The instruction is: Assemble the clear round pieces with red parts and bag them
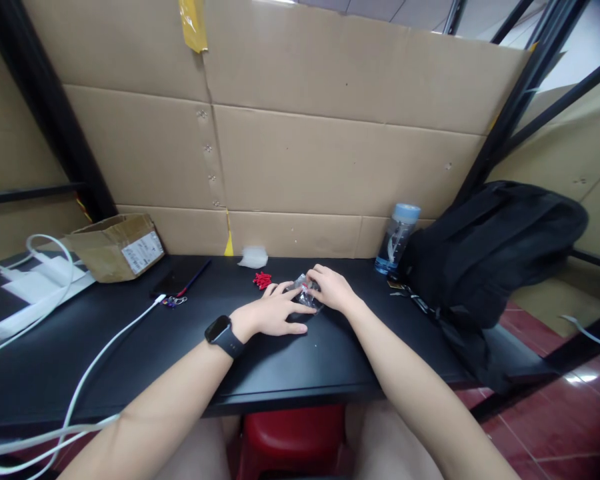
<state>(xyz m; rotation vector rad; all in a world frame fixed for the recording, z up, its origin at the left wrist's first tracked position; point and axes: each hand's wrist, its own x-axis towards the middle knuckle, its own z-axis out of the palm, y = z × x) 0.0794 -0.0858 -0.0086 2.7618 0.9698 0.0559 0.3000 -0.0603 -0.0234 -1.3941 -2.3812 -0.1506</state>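
A small clear plastic bag (pixel 307 300) lies on the black tabletop between my hands, with a bit of red showing in it. My left hand (pixel 279 311), with a dark watch on its wrist, rests with fingers spread, the fingertips on the bag's left side. Curled over the bag's upper right is my right hand (pixel 331 288), its fingertips bent down against the plastic; whatever they pinch is too small to make out. A little heap of red pieces (pixel 263 281) sits just beyond my left fingers. Behind it lies a whitish translucent packet (pixel 253 257).
At the left stand an open cardboard box (pixel 116 248), a dark phone (pixel 180 279) and a white power strip (pixel 40 307) with trailing cables. A water bottle (pixel 397 239) and a black backpack (pixel 485 253) take up the right side. A cardboard wall (pixel 300 160) closes off the back.
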